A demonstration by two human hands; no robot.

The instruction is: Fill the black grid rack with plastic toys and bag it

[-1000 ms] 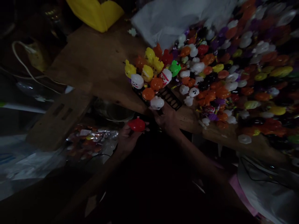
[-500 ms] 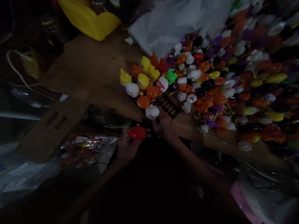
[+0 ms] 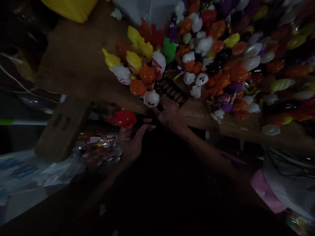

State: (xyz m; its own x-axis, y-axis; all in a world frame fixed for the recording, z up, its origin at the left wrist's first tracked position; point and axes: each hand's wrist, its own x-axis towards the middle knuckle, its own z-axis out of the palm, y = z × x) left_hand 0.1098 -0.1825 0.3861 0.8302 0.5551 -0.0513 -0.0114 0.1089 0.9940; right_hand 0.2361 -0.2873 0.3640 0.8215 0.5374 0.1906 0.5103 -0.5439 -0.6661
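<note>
My left hand (image 3: 131,139) holds a shiny red plastic toy head (image 3: 125,118) in front of the table edge. Its thumb and a finger stick out to the right, away from the toy. At the near corner of a black slotted rack (image 3: 172,90), my right hand (image 3: 169,114) has its fingers curled; what is in them, if anything, is hidden. Just above those fingers is a white toy head (image 3: 151,98) with a drawn face. Behind it, yellow heads (image 3: 134,61), orange heads (image 3: 137,88) and a green one (image 3: 169,50) stand clustered over the rack.
A large heap of mixed plastic figures (image 3: 221,72) covers the right of the wooden table (image 3: 73,55). A slotted wooden board (image 3: 64,131) juts out at left, beside a clear bag of colourful pieces (image 3: 98,147). A yellow container (image 3: 71,8) stands at the back left.
My left hand has shifted left with the red toy head and turned it, and its thumb and finger have spread. My right hand stays by the rack. The camera view has tilted downward.
</note>
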